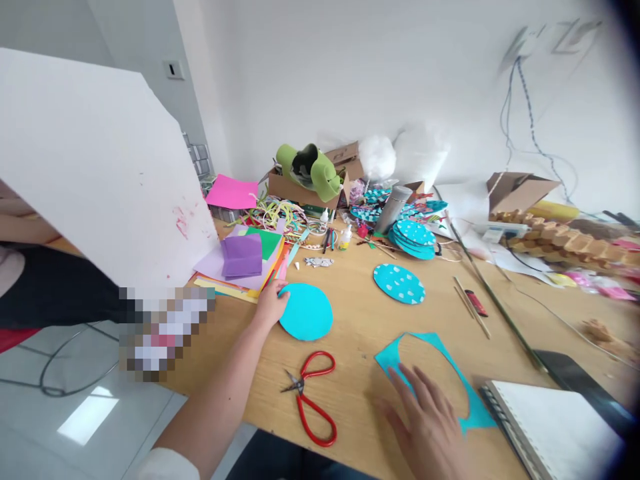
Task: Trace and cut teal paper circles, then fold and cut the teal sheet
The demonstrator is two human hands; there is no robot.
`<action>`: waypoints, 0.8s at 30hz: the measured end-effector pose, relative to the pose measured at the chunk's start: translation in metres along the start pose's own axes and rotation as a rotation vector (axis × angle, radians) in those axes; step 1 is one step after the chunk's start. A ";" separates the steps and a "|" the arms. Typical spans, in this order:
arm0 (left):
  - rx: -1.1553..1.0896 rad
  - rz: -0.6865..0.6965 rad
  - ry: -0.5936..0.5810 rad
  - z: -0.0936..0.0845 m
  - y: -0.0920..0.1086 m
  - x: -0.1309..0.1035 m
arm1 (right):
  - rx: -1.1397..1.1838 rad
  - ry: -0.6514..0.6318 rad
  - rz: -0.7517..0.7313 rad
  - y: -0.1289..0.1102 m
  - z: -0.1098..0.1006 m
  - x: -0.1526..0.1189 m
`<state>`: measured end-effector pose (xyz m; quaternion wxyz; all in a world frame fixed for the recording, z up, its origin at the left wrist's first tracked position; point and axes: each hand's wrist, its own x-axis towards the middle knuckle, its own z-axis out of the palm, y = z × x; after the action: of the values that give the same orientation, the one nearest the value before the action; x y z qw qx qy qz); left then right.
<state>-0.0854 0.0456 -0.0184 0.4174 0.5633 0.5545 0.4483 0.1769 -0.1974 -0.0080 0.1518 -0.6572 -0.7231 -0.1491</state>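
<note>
My left hand (271, 305) pinches the left edge of a plain bright blue paper circle (307, 312), its thumb on top. Fingers spread and slightly blurred, my right hand (431, 427) hovers over or rests on a blue paper offcut (453, 357) with a large round hole; I cannot tell which. Between my hands, near the table's front edge, lie red-handled scissors (301, 393) with their blades apart. Farther back sits a blue oval (399, 284) with pale spots.
Coloured paper sheets (241, 257) lie at the left beside a standing white board (100, 180). A steel flask (394, 210) and stacked spotted discs (413, 239) stand at the back. To the right are a long stick (493, 297), a red lighter (475, 303) and a spiral notebook (553, 427).
</note>
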 end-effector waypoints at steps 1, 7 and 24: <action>0.011 0.004 -0.001 0.000 -0.001 0.000 | 0.075 -0.006 -0.086 -0.015 -0.004 0.008; 0.047 0.034 -0.015 -0.001 -0.002 -0.001 | 0.296 -0.115 -0.356 -0.090 -0.004 0.042; 0.276 0.141 -0.200 0.003 0.017 -0.021 | 0.196 -0.118 0.079 0.024 0.025 0.114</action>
<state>-0.0778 0.0242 -0.0035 0.3569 0.6944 0.5256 0.3378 0.1900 -0.0814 0.0175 0.1781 -0.6748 -0.7154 -0.0327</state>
